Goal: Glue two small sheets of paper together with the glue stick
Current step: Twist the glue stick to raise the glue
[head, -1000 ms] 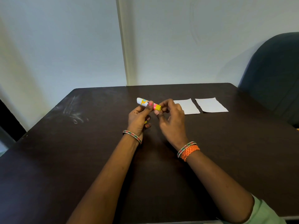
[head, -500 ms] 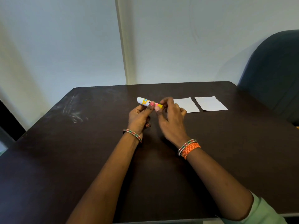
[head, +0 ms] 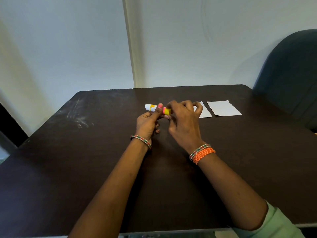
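A white, yellow and pink glue stick (head: 152,107) lies level above the table's middle, its white end pointing left. My left hand (head: 148,123) grips its body with the thumb on top. My right hand (head: 183,119) pinches its yellow right end with fingertips. Two small white sheets of paper lie flat side by side at the back right: the nearer sheet (head: 205,112) is partly hidden behind my right hand, the farther sheet (head: 223,108) is fully in view. Neither hand touches the sheets.
The dark brown table (head: 85,160) has chalky scuff marks at the back left. A dark blue chair back (head: 291,74) stands past the right edge. A pale wall rises just behind the far edge.
Both hands have stayed on the glue stick. My right hand's fingers have shifted around its yellow end, as if turning it. The sheets have not moved.
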